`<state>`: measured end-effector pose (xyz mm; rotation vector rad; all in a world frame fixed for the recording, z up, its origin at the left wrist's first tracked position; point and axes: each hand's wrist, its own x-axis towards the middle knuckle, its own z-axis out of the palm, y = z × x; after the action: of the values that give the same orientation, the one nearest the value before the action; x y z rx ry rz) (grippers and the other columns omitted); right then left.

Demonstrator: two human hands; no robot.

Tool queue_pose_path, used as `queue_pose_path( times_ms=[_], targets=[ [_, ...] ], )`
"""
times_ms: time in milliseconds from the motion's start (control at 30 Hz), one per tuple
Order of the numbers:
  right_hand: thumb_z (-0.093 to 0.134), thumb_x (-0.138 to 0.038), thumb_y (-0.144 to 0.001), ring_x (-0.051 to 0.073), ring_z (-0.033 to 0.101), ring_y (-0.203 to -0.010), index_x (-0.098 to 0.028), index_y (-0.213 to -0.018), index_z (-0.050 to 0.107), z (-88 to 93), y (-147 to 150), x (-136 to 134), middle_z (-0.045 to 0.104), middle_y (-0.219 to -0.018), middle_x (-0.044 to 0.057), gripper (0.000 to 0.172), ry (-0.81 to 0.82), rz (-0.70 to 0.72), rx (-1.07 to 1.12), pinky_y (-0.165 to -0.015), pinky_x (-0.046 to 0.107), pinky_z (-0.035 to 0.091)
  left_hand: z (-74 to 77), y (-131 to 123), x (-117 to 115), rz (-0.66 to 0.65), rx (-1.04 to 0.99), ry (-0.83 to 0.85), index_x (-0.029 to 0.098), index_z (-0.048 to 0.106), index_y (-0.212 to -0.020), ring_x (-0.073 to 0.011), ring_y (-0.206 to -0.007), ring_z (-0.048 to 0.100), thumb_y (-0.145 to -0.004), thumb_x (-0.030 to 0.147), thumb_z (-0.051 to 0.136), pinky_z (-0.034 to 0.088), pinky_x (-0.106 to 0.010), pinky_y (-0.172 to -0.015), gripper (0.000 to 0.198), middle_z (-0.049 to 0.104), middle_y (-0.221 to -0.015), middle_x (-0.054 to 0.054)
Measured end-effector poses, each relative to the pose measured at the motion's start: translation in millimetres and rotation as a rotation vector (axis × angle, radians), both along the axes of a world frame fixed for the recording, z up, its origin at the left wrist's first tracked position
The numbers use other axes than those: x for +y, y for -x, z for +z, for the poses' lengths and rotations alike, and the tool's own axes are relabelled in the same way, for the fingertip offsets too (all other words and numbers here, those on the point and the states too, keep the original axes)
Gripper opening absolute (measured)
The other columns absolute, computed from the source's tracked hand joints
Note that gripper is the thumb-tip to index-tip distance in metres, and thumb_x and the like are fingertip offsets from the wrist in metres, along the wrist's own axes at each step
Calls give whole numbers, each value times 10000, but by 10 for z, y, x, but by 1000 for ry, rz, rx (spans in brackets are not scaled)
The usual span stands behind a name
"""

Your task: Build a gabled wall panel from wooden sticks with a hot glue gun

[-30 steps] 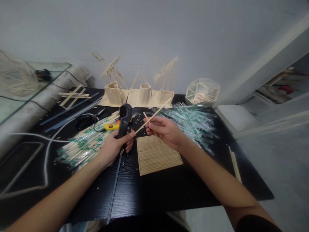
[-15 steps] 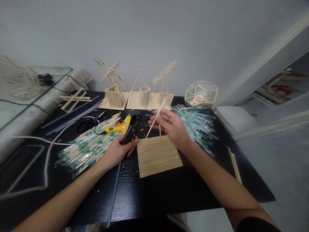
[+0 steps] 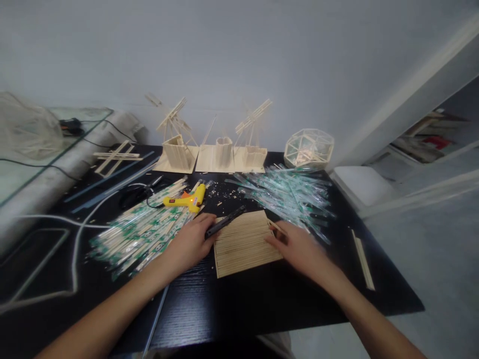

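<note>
My left hand [image 3: 193,238] is closed around a long, narrow black tool [image 3: 225,222], whose exact kind I cannot make out. The tool points up and to the right over the upper left corner of a flat panel of thin wooden sticks [image 3: 245,244]. At the panel's right edge, my right hand [image 3: 299,247] pinches a short length of wooden stick [image 3: 276,227] between thumb and fingers. Part of that stick is hidden by the hand. The panel lies flat on the black table [image 3: 239,311].
A yellow glue gun [image 3: 187,199] rests on bagged sticks [image 3: 142,229] at left. Clear wrappers [image 3: 295,192] lie to the right, with loose sticks [image 3: 362,262] beyond. Stick models [image 3: 177,154] and a faceted stick frame [image 3: 309,148] stand at the back. A white cable [image 3: 77,249] runs along the left.
My right hand has come down and right from above the panel to its right edge. My left hand has turned the black tool to lie low across the panel's corner.
</note>
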<state>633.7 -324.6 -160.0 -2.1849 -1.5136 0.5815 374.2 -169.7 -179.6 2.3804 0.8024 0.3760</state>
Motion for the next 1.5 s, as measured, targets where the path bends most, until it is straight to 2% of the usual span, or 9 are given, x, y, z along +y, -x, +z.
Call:
queue_pose_path(
  times_ms=[67, 200, 333, 500, 700, 900, 1133, 1333, 1500],
  targets=[
    [739, -347, -893, 289, 662, -925, -175, -1100, 710, -146, 51, -192, 687, -965, 85, 270, 19, -78, -107, -821, 402, 490, 33, -20, -2, 1, 49, -3, 211, 643, -1084, -273, -1083, 685, -1018, 350, 511, 513, -392, -952, 203, 721, -1162, -111],
    [702, -246, -927, 299, 686, -1028, -175, -1223, 686, -274, 121, -321, 703, -1074, 115, 305, -35, -96, -60, -911, 420, 522, 156, -52, -13, 41, 173, 12, 210, 620, -955, -270, -978, 708, -1000, 342, 503, 500, -364, -855, 182, 735, -1004, -102],
    [636, -147, -948, 282, 701, -1021, -172, -1186, 725, -232, 93, -205, 723, -1071, 115, 255, -62, -54, -10, -937, 422, 533, 263, -29, -23, 29, 237, 102, 219, 597, -883, -250, -793, 696, -1002, 440, 471, 442, -339, -710, 281, 712, -832, -65],
    [561, -72, -961, 255, 693, -1028, -186, -1199, 757, -213, 70, 44, 727, -1071, 105, 329, -99, 48, 9, -945, 408, 541, 323, 15, -4, 50, 267, 110, 218, 584, -865, -255, -779, 682, -983, 479, 450, 402, -338, -691, 316, 698, -807, -66],
    [614, -239, -991, 263, 684, -1052, -223, -1327, 697, -280, 147, 85, 652, -1135, 107, 347, -107, 50, -54, -965, 432, 561, 343, 53, 21, 99, 301, 116, 218, 596, -853, -283, -835, 690, -969, 504, 450, 420, -358, -721, 342, 720, -847, -94],
    [743, -485, -896, 355, 652, -1123, -137, -1433, 576, -216, 356, -289, 581, -1239, 178, 661, -23, -42, -253, -1008, 518, 557, 317, 44, -18, 73, 341, 149, 209, 630, -891, -292, -881, 706, -954, 485, 469, 435, -355, -727, 325, 744, -912, -113],
    [585, -420, -1001, 358, 663, -1103, -85, -1415, 565, -255, 361, -404, 567, -1203, 196, 533, 33, -80, -231, -1004, 526, 559, 300, 44, -49, -7, 348, 200, 191, 677, -922, -276, -893, 705, -941, 480, 491, 454, -352, -749, 344, 758, -967, -116],
    [503, -305, -1026, 285, 686, -1070, -170, -1342, 608, -282, 379, -202, 531, -1261, 161, 359, -29, -1, -38, -986, 468, 580, 340, 96, -106, -274, 442, 538, 203, 688, -832, -171, -622, 672, -918, 480, 551, 454, -268, -597, 321, 725, -726, -20],
    [391, -175, -1029, 254, 675, -1013, -168, -1240, 655, -390, 343, 59, 544, -1229, 156, 339, -75, 29, 18, -941, 456, 581, 380, 108, -100, -315, 384, 629, 198, 669, -833, -149, -615, 666, -916, 451, 563, 473, -254, -603, 286, 737, -774, -8]
  ],
)
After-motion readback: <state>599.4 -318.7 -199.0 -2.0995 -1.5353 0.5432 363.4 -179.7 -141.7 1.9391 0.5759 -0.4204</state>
